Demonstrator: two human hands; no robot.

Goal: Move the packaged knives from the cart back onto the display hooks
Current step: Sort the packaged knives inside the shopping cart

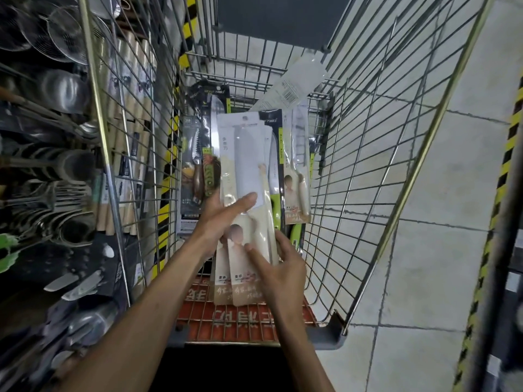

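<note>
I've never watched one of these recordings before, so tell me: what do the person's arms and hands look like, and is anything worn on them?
Both are bare. The left hand and right hand have no gloves, and no rings, watch or bracelet show. The forearms are uncovered down to the bottom edge of the picture, so no sleeve is in view. No markings or cables appear on either.

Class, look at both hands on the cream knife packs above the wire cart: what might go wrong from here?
1. The left hand and right hand hold several overlapping cream cleaver packs; one could slide out and drop.
2. The white barcoded pack leaning on the silver wire shopping cart may topple.
3. The green-handled knife pack partly underneath could snag when lifted.
</note>
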